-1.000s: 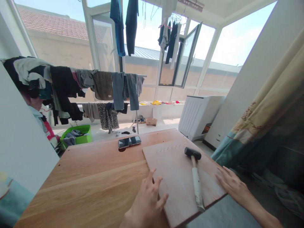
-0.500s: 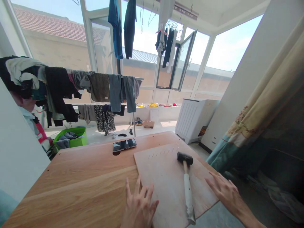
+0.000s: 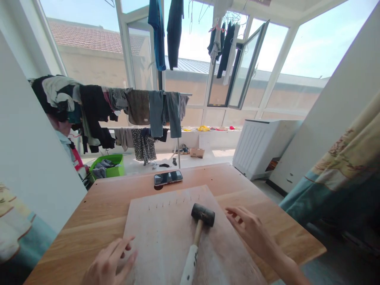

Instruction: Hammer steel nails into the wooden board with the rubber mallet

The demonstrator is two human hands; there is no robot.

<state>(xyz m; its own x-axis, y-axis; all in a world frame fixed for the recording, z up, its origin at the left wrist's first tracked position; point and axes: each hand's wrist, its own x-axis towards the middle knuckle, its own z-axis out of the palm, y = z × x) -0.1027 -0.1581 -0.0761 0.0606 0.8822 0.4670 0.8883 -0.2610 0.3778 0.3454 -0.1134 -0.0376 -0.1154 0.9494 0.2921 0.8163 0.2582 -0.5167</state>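
Observation:
A flat wooden board (image 3: 160,233) lies on the table, with a row of several thin nails (image 3: 170,202) standing up near its far edge. On the board rests a mallet (image 3: 203,215) with a black head and a white-wrapped handle, touched by neither hand. My left hand (image 3: 108,261) is at the board's left edge, fingers bent and thumb apart over its surface. At the opposite edge, my right hand (image 3: 247,225) has its fingers curled against the board's side. The fingers' undersides are partly hidden.
A phone (image 3: 168,178) lies beyond the board on the wooden table (image 3: 285,221). Past the table stand a loaded clothes rack (image 3: 185,94), a green basket (image 3: 118,170) and a white ribbed appliance (image 3: 252,148). Curtains (image 3: 323,178) hang at both sides.
The board, with nails and mallet on it, has shifted left across the table and turned slightly. Both hands have moved left with it, their fingers now more bent. The view has swung left.

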